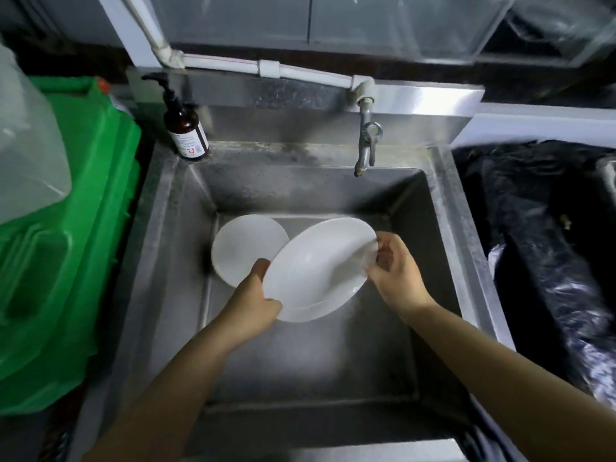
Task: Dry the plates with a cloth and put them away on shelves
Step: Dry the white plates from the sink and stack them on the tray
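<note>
Both hands over steel sink (160, 228). L hand (256, 295) grips lower-left rim of white oval plate (316, 271), thumb on top, fingers curled under. R hand (396, 271) pinches upper-right rim of same plate; fingertips there blurred, possibly sth thin & translucent betw. them & plate, can't tell. Plate held tilted above basin, not touching floor. 2nd white plate (245, 245) lies in basin at back-left, partly under held plate. Tap (366, 145) at back wall, right of ctr. Brown pump bottle (185, 125) on back-left sink corner. Green container (83, 228) left of sink; black plastic bag (540, 245) right.
</note>
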A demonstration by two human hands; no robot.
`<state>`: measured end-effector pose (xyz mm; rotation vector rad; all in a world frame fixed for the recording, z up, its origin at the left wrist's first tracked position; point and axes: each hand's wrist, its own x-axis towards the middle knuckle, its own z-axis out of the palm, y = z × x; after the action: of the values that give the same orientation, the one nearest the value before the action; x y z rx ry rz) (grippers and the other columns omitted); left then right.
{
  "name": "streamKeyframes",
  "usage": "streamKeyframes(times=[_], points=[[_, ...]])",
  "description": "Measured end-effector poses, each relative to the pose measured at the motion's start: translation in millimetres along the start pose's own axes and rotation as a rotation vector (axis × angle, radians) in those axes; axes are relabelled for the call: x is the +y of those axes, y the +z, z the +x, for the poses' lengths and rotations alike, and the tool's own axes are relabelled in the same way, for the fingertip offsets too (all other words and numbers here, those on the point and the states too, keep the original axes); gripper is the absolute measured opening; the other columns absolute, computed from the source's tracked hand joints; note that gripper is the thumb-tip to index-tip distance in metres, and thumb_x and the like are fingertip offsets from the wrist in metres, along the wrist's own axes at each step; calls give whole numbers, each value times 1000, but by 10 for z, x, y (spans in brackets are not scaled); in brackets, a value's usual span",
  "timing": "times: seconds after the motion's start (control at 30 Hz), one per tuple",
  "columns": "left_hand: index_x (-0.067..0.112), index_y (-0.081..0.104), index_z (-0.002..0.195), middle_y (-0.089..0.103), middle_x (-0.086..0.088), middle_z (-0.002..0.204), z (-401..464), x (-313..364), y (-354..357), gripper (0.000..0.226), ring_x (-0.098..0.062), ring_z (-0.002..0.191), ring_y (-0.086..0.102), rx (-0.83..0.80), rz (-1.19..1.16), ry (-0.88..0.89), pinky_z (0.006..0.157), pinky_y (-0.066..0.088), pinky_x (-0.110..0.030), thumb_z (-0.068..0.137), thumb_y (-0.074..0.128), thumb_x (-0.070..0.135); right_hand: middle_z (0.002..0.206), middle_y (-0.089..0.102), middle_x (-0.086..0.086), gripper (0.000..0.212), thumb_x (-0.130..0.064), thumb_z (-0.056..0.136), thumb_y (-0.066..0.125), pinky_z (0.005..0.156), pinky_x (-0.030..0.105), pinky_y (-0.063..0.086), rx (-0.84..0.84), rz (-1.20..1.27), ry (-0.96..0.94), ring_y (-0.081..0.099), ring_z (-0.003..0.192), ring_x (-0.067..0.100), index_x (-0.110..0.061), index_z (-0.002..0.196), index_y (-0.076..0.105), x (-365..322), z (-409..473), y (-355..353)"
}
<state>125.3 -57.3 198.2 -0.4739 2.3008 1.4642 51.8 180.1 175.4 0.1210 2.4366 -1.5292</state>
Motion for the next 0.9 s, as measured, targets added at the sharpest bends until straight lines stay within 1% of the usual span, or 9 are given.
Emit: streamKeyframes(times=[0.1, 0.2, 0.37, 0.47, 0.57, 0.7, 0.8, 0.83, 0.9], points=[[39, 41, 120, 53, 21, 99, -209, 163, 78, 62, -5, 94, 50, -10, 58, 50, 59, 42, -3, 81, 53, -7, 118, 61, -2, 48, -5, 82, 73, 93, 33, 54, -7, 85, -59, 61, 108, 13, -33, 115, 53, -30, -157, -166], [28, 53, 122, 61, 9, 106, -392, 269, 165, 45, -16, 103, 55, -9, 101, 58, 80, 45, -22, 87, 54, 0, 116, 62, -12, 48, -9, 84, 75, 92, 29, 54, -23, 146, -91, 62, 107, 7, -39, 113, 51, -41, -324, -324], [22, 53, 131, 59, 7, 112, -706, 388, 364, 49, -16, 107, 52, 61, 118, 80, 88, 38, -24, 89, 51, -3, 134, 55, -5, 62, -3, 88, 67, 101, 27, 47, -157, 99, -128, 56, 118, 6, -19, 141, 42, -12, -608, -593], [18, 51, 135, 58, 2, 120, -839, 416, 481, 53, -19, 114, 51, 114, 109, 79, 91, 39, -27, 89, 48, -6, 148, 43, -1, 65, -11, 93, 63, 111, 29, 36, -177, -106, -97, 42, 136, 13, -22, 150, 33, 177, -797, -770], [15, 53, 132, 59, 0, 119, -940, 467, 589, 53, -21, 114, 52, 171, 45, 76, 94, 43, -32, 87, 46, -11, 151, 41, -1, 63, -27, 94, 60, 113, 32, 32, -171, -473, -122, 39, 138, 19, -26, 151, 31, 472, -1052, -1043], [19, 54, 131, 61, 3, 116, -1005, 469, 695, 57, -25, 116, 54, 181, -57, 22, 97, 50, -49, 84, 48, -12, 158, 28, -5, 72, -65, 90, 43, 119, 46, 10, -215, -990, -109, 17, 147, 21, -34, 152, 24, 921, -1557, -1402], [20, 55, 130, 63, -1, 121, -1070, 476, 804, 61, -27, 116, 56, 153, -190, -12, 83, 57, -47, 81, 48, -16, 163, 10, -3, 106, -88, 60, 17, 117, 57, 4, -334, -1066, 18, -3, 151, 28, -37, 153, 20, 1243, -1894, -1566], [19, 55, 129, 63, -2, 122, -1099, 487, 846, 62, -26, 115, 57, 151, -244, -25, 75, 59, -41, 81, 47, -18, 164, 0, -1, 108, -88, 59, 19, 117, 58, 4, -379, -1087, 26, -11, 150, 31, -36, 153, 18, 1343, -1976, -1603], [19, 54, 128, 62, -3, 123, -1156, 508, 918, 61, -27, 115, 57, 150, -337, -56, 66, 57, -35, 82, 48, -20, 163, -13, 6, 93, -75, 77, 39, 118, 55, 11, -425, -1120, -17, -27, 144, 34, -31, 155, 14, 1474, -2052, -1664]])
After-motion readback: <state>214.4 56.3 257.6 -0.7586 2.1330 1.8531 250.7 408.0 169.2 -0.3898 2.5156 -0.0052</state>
